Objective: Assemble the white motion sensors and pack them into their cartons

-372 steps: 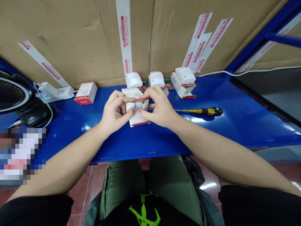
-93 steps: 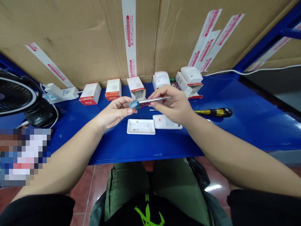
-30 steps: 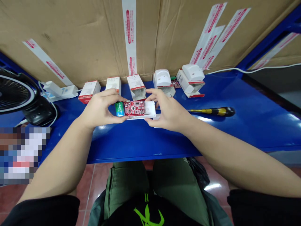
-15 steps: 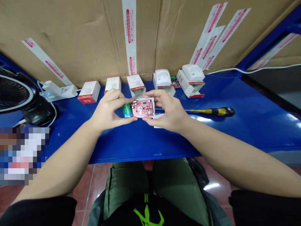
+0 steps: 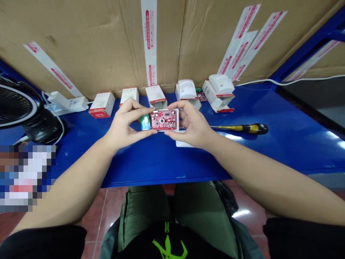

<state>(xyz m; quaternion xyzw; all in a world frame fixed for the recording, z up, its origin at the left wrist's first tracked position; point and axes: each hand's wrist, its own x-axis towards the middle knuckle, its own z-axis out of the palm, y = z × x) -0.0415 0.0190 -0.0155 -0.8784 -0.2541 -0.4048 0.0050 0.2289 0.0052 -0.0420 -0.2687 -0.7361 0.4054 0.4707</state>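
1. Head view, the grip: the left hand [image 5: 121,127] has thumb and forefinger clamped on the near and far edges of the red circuit board [image 5: 167,120] at its left end; whether they also press the shell is unclear. The right hand [image 5: 198,127] is clamped on the white shell [image 5: 178,120] around the board, thumb near, fingers far.
2. Head view, the held things: the board lies face up within the shell, raised in front of the body above the blue table [image 5: 161,162]. The green-and-blue battery [image 5: 146,122] sits beside its left end, within the left hand's curl — probably to keep it from dangling. Edge holds seem chosen to spare the components and keep both parts level.
3. Head view, the surroundings: a white cover [image 5: 185,144] lies partly under the right hand, close by. The screwdriver [image 5: 248,128] rests with its handle to the right, presumably within easy reach. Small cartons [image 5: 101,104] stand along the cardboard backing [image 5: 94,46] — likely there to leave working room in front.
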